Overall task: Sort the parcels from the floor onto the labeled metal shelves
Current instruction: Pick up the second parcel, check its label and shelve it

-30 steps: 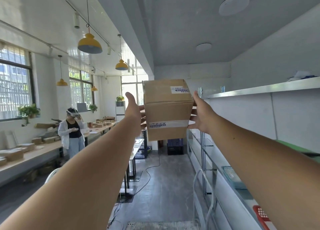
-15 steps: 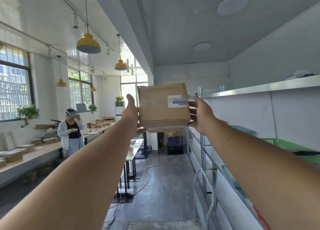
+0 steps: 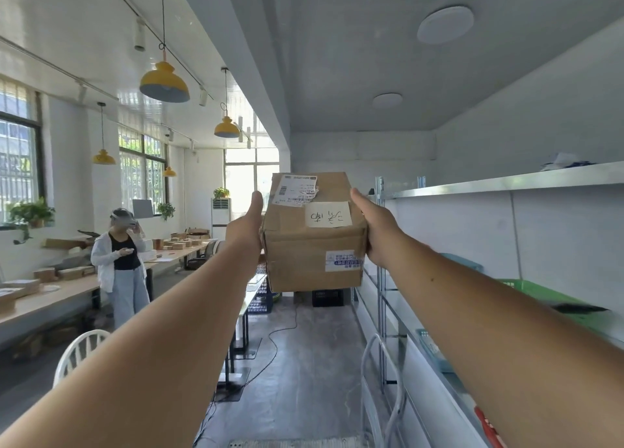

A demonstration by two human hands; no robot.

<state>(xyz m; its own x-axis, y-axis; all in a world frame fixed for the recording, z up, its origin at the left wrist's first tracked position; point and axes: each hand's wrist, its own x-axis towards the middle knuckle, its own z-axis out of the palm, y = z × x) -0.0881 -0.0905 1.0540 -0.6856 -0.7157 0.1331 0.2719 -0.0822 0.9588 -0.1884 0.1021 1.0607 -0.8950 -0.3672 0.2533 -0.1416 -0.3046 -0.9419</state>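
I see the parcel point(image 3: 304, 262) ahead between my left grip point(image 3: 244, 229) and right grip point(image 3: 376, 233); shelves point(image 3: 506, 184) stand right, worktop point(image 3: 57, 290) and person point(image 3: 121, 262) left.

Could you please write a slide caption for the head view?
Left hand and right hand hold a cardboard parcel aloft beside the metal shelves.

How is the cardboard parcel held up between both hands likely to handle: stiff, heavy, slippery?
Probably light for its size: the cardboard parcel is held high on outstretched arms, gripped only at its sides by the left hand and right hand. Likely fairly stiff, since its faces look flat, though creased edges suggest some give. Bare cardboard should grip well.
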